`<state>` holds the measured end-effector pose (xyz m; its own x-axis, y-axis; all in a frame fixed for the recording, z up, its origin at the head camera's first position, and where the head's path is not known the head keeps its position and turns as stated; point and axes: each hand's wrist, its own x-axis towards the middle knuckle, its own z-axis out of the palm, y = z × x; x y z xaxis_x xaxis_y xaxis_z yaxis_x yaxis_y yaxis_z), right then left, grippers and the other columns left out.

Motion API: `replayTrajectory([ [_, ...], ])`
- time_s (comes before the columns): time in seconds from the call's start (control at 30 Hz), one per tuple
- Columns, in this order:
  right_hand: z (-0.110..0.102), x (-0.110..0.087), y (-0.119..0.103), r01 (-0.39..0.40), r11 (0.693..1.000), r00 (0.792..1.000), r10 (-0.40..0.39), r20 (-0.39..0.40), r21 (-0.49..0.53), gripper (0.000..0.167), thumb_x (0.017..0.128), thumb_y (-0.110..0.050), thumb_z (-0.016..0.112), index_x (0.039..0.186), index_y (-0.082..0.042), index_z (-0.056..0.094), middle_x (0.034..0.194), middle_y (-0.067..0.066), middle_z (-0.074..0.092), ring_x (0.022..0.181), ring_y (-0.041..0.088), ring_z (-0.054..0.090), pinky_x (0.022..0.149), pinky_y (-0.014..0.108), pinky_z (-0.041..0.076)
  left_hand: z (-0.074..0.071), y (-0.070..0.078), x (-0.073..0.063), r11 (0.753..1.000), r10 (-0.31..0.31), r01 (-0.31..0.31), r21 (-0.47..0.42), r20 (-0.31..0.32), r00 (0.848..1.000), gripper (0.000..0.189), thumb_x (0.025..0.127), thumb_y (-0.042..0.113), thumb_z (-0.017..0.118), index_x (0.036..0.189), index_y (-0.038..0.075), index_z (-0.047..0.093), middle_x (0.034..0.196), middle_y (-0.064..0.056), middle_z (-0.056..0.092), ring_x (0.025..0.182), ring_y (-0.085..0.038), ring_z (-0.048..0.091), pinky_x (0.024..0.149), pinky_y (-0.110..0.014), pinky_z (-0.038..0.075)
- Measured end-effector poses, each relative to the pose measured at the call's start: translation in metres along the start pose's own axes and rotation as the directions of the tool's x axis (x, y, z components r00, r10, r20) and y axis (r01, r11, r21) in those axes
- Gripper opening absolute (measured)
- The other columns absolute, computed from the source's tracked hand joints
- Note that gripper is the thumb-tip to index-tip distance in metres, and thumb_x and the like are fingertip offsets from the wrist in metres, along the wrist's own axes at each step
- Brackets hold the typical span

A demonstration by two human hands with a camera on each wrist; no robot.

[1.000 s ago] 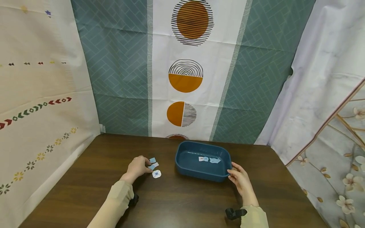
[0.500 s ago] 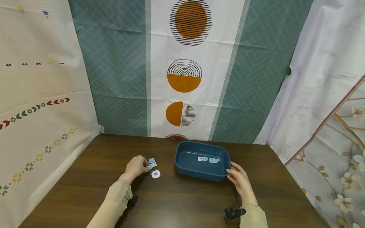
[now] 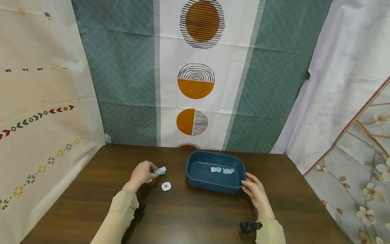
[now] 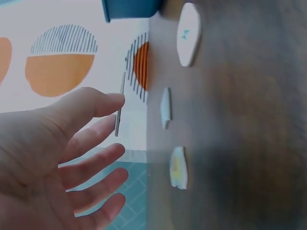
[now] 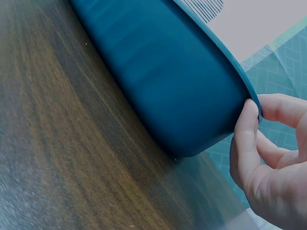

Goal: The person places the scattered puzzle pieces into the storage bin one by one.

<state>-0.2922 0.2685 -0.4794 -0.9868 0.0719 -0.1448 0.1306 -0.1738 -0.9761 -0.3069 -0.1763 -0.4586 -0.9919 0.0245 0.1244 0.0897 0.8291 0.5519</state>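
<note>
left hand (image 3: 141,176): thumb and forefinger pinch flat piece (image 4: 118,117), above table (image 3: 189,217) | star piece (image 3: 166,186): on table, right of that hand | right hand (image 3: 256,193): pinches rim (image 5: 233,61) of blue tub (image 3: 210,184), tub to its left

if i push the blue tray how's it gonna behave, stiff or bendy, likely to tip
The blue tray is probably stiff: it shows no visible bend where the right hand pinches it. It looks unlikely to tip, being low and wide on the table. The paper-like pieces inside might slide, since they appear loose.
</note>
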Motion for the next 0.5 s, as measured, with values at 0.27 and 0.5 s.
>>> replayTrajectory([
  [0.27,0.001,0.001,-0.001,-0.006,1.0,1.0,0.006,0.001,0.004,0.059,0.093,0.005,0.053,0.147,0.005,0.029,0.077,-0.012,0.054,0.065,0.0,0.052,0.065,0.014,0.05,-0.006,0.016,0.011,1.0,0.012,-0.012,-0.018,-0.012,1.0,0.019,0.08,0.014,0.079,0.096,0.005,0.074,0.114,-0.018,0.066,0.092,-0.031,0.063,0.073,-0.043,0.053],
  [0.5,0.001,0.0,-0.001,0.003,1.0,1.0,-0.003,0.002,0.011,0.06,0.092,0.005,0.053,0.147,0.006,0.029,0.077,-0.011,0.053,0.064,0.0,0.052,0.065,0.013,0.05,-0.01,0.039,0.025,0.997,0.066,-0.067,-0.044,-0.029,0.997,0.02,0.081,0.016,0.077,0.098,0.005,0.074,0.119,-0.019,0.064,0.105,-0.035,0.06,0.079,-0.045,0.053],
])
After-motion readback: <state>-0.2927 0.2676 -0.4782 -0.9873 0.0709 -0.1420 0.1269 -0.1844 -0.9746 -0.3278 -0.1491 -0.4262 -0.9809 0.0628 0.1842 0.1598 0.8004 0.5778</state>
